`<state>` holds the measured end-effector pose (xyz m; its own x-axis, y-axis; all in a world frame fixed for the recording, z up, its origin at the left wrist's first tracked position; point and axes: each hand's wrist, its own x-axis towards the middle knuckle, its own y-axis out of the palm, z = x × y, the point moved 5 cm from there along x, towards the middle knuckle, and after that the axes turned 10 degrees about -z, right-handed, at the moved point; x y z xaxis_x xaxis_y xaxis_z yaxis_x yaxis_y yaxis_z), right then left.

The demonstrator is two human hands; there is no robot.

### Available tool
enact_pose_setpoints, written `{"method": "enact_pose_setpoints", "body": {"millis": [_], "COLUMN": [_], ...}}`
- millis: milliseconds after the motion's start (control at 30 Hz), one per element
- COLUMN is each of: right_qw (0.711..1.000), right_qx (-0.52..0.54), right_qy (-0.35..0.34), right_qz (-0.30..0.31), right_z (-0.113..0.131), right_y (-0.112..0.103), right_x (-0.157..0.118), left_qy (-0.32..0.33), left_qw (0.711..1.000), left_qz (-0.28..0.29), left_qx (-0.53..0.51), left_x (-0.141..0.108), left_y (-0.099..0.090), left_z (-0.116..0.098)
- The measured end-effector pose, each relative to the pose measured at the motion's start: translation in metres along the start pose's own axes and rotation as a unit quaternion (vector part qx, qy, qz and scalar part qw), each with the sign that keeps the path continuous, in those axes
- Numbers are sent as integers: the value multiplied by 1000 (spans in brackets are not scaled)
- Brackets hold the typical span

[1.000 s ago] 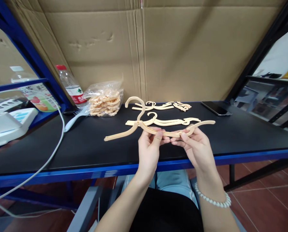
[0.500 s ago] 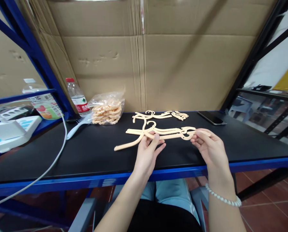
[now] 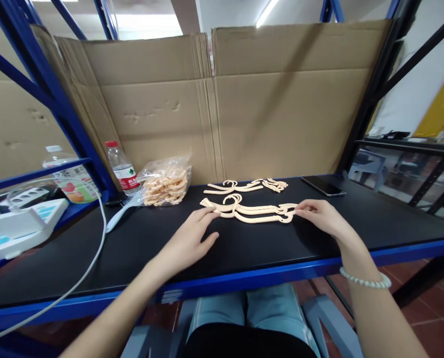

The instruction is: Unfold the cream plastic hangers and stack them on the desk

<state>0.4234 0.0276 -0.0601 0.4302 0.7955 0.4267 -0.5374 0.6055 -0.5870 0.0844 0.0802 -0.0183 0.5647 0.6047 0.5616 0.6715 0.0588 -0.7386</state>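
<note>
Beige folding clothes hangers (image 3: 257, 218) lie side by side on the black tabletop (image 3: 251, 248), with their hooks near the left part and small hooked ends at the right. My left hand (image 3: 192, 238) rests its outstretched fingertips on the left arms of these hangers, thumb spread apart. At the other end, my right hand (image 3: 320, 215) pinches the tip of a hanger between thumb and fingers. Behind them lies another beige group of hangers (image 3: 246, 188), with a small pile of beige pieces (image 3: 276, 185) to its right.
A clear bag of beige parts (image 3: 165, 184) stands at the back left beside a red-capped bottle (image 3: 123, 169) and a light-blue-handled brush (image 3: 125, 211). A phone (image 3: 323, 186) lies back right. A white cable (image 3: 100, 238) hangs across the left side. Cardboard (image 3: 281, 114) walls the back.
The hanger held above the table is down beside the others, its left arms brought together in line. My left hand has moved left and loosened its grip. The view has tilted up.
</note>
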Motion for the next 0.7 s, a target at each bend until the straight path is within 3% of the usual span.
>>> {"method": "enact_pose_setpoints", "body": {"millis": [133,300,433,500,600,700], "right_qw": [997,990,978,969,957,953], "right_qx": [-61,-128,-195,-221,-194,-142], "right_qy": [-15,-39,-65,-113,-215,-268], "right_qz": [48,42,26,0,-21,16], "right_z": [1,4,-1,0,8,17], "right_y": [4,9,14,16,24,38], "right_x": [11,21,33,38,34,23], "left_qy": [77,50,58,67,67,67], "left_qw": [981,961,962,962,961,960], "left_qz": [87,177,158,143,138,138], "left_qx": [155,204,216,222,230,234], "left_x": [33,51,55,54,49,44], "left_y": [11,32,35,33,30,28], "left_z": [40,72,72,69,67,71]}}
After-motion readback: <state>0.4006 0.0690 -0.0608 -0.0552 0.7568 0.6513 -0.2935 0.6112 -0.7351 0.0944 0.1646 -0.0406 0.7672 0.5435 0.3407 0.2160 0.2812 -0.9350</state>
